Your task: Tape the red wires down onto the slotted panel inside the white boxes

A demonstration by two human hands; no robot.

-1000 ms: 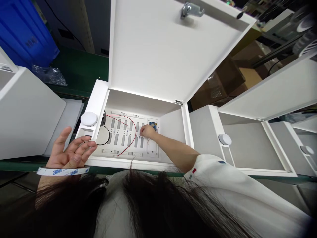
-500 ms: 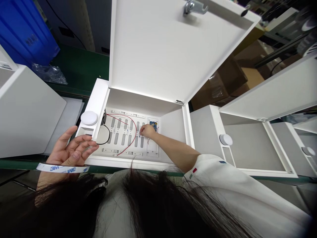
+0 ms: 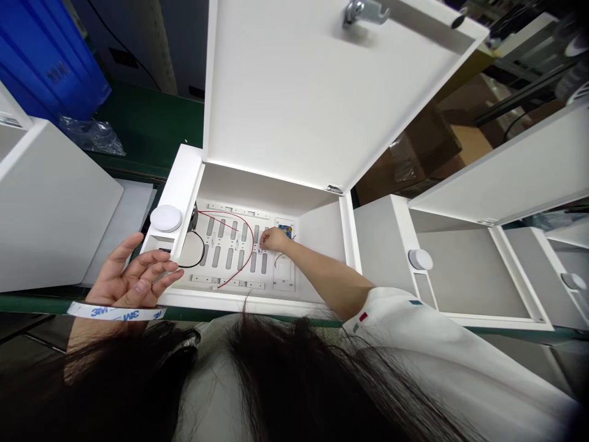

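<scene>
An open white metal cabinet point(image 3: 184, 178) lies on its back with its door point(image 3: 294, 92) raised. My right hand point(image 3: 275, 239) reaches deep inside, fingers pinched at a red wire point(image 3: 248, 236) beside a small blue circuit board point(image 3: 286, 231). My left hand point(image 3: 133, 279) rests on the cabinet's near left corner, fingers spread and holding nothing. A roll of 3M tape point(image 3: 115, 313) sits round my left wrist. A slotted white plate point(image 3: 230, 252) covers the cabinet floor, and a black wire point(image 3: 199, 252) loops at its left.
A round white knob point(image 3: 165, 218) sits on the cabinet's left rim. More open white cabinets point(image 3: 460, 270) stand to the right, and a closed one point(image 3: 50, 209) to the left. A blue bin point(image 3: 41, 55) and a plastic bag point(image 3: 92, 136) lie at the far left on the green bench.
My right hand has shifted slightly up toward the circuit board. My left hand has barely moved along the cabinet's corner.
</scene>
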